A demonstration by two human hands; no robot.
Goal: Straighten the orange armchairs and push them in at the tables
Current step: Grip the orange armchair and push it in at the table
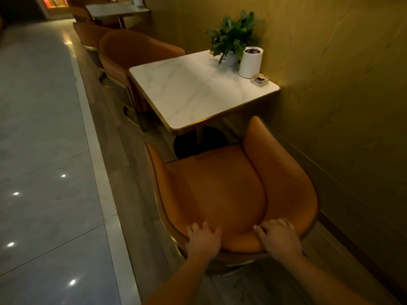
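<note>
- Head view: near armchair [220, 190], orange, at 6 o'clock of frame, seat opening toward 12 o'clock, facing marble-top table [193, 91].
- Seat front stops short of table edge, not tucked under; table's dark round base shows in gap betw. them.
- Left hand [203, 237] at 7 o'clock of backrest rim, fingers curled over top edge, gripping it.
- Right hand [278, 236] at 5 o'clock of rim, same grip, fingers hooked over inner side.
- Far armchair [132, 49] at 10 o'clock of table, back toward camera, close against table's far side.
- Containers at table's 1–2 o'clock corner, by wall [341, 73]: pale pot [231, 59] w/ leafy green plant [233, 34]; white cylinder [250, 62], dark top, contents can't tell; clear dish [259, 80] w/ sth small and dark inside.
</note>
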